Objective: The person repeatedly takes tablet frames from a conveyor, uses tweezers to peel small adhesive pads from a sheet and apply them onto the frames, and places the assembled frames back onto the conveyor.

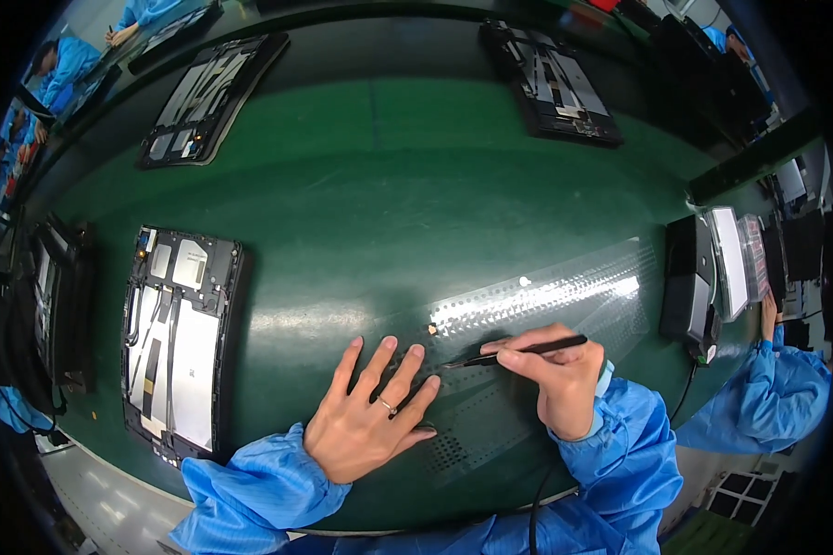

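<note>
My right hand [569, 384] pinches dark tweezers [563, 343] like a pen. The tips point left, over a clear plastic sheet [546, 294] dotted with rows of small shiny pieces. Just left of those tips, my left hand [370, 421] lies palm down with fingers spread, holding nothing; a ring is on one finger. A small orange-brown bit [432, 329] sits at the sheet's left edge. More clear sheet [491, 425] lies between my hands. Whether the tweezer tips grip anything is too small to tell.
An opened tablet-like device [194, 361] lies left of my left hand. Two similar opened devices [215, 97] [555, 81] lie at the far side. A black box [687, 277] and clear trays [728, 264] stand at right. Co-workers in blue [768, 398] sit around.
</note>
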`<state>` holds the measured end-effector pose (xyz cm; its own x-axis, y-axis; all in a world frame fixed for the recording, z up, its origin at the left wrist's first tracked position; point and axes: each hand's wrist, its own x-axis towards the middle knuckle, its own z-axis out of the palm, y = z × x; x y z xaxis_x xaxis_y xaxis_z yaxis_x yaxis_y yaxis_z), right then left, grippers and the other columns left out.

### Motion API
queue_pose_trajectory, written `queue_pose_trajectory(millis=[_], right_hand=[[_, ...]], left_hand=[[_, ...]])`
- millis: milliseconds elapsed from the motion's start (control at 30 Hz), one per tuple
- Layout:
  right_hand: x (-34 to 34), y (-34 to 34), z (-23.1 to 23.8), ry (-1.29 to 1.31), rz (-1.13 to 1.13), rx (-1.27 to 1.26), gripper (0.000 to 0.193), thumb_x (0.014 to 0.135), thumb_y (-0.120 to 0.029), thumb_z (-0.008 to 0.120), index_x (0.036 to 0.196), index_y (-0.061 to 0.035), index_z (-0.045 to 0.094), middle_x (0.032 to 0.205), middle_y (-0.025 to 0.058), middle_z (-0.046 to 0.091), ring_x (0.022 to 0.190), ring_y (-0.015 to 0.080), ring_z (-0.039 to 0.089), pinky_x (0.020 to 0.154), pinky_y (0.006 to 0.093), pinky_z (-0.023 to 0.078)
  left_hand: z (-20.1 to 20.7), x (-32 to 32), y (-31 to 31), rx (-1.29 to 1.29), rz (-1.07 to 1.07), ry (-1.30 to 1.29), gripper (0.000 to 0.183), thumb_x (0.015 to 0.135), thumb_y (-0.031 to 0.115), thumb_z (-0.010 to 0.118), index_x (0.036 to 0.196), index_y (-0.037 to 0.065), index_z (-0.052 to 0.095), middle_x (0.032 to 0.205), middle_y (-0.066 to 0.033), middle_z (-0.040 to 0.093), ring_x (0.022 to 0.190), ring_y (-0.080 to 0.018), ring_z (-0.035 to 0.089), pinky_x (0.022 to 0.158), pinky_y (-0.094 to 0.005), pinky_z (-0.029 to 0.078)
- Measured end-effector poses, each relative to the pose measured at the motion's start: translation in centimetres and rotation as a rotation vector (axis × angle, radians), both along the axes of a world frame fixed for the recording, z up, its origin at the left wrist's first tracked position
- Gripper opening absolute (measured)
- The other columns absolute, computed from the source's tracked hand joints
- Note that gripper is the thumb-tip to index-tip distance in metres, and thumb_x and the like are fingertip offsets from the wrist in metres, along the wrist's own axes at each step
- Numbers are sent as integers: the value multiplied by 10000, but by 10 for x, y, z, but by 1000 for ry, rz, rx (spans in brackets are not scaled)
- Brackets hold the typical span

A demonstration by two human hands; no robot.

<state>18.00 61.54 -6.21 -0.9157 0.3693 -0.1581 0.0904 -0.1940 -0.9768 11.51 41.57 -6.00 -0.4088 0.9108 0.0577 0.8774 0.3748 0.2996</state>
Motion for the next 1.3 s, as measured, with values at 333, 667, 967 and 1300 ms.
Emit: queue_pose_trajectory(millis=[333,667,967,1300], right_hand=[[-22,51,39,223,-204,-181,92,668,37,598,746,65,559,699,159,596,688,247,610,691,322,485],[-103,204,16,356,-482,-28,133,722,-56,597,826,21,570,773,111,601,775,212,599,792,314,443],[-154,209,-35,330,-433,-242,131,656,-8,638,771,26,585,744,94,599,716,185,582,747,263,429],[-116,153,33,426,-156,-207,50,726,-55,568,757,-16,568,759,47,529,812,205,551,824,291,368]], left_hand=[[14,-3,0,-33,2,28,504,635,378,678,1049,115,562,1183,-133,450,1096,-329,418,936,-527,278],[25,-72,94,4,80,213,526,722,369,607,1139,77,477,1150,-190,449,1068,-312,438,927,-492,293],[-34,-162,205,223,430,-238,640,764,345,572,1276,62,310,1201,-201,444,1148,-372,361,991,-427,237],[12,-146,175,476,538,40,593,627,77,675,1167,58,431,947,-159,456,885,-325,447,766,-389,397]])
